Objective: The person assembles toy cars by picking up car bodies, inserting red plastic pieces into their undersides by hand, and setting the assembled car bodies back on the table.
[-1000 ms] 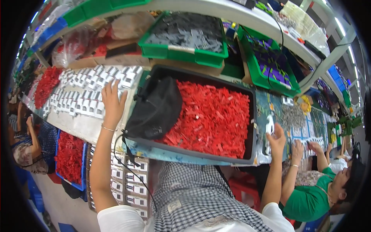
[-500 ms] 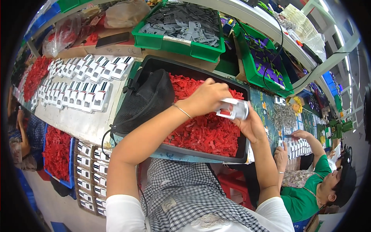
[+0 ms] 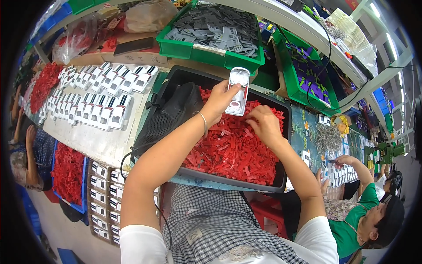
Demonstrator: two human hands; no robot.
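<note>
My left hand (image 3: 216, 102) grips a white plastic casing (image 3: 240, 75), thumb laid across it. The casing is a long hollow shell with its inner side facing me; some red shows inside its near part. Below and right of it, my right hand (image 3: 266, 126) is over the red plastic pieces (image 3: 233, 154), fingers bent and pinched together at the pile. Whatever sits between those fingertips is too small to make out. The red pieces fill a black tray (image 3: 246, 185). A black mesh bag (image 3: 172, 118) lies over the tray's left end.
Rows of white casings (image 3: 102, 110) stand on the left table. Green bins of grey parts (image 3: 215, 33) and purple parts (image 3: 307, 72) stand behind. A blue crate (image 3: 83, 193) holds red pieces, lower left. A co-worker in green (image 3: 351, 229) handles parts at right.
My hands have come apart. The left one has carried the casing left and up and turned it upright, inner side toward me; the right has dropped to the red pieces.
</note>
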